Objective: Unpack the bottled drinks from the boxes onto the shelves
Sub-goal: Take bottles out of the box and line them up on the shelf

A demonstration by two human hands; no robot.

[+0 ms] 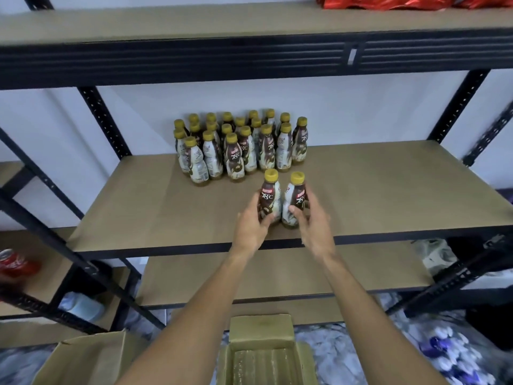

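Two brown-and-white coffee bottles with yellow caps stand side by side near the front of the middle shelf (388, 190). My left hand (251, 226) grips the left bottle (269, 194). My right hand (311, 226) grips the right bottle (295, 198). Behind them, at the back of the same shelf, several identical bottles (238, 145) stand packed in a cluster. Below my forearms an open cardboard box (263, 354) sits on the floor, its inside showing no bottles.
A second open box (91, 357) lies at the lower left. A red soda can (16, 263) sits on a side shelf to the left. Red packets (388, 1) lie on the top shelf. Black steel uprights frame the shelves; a lower shelf (277, 273) runs beneath.
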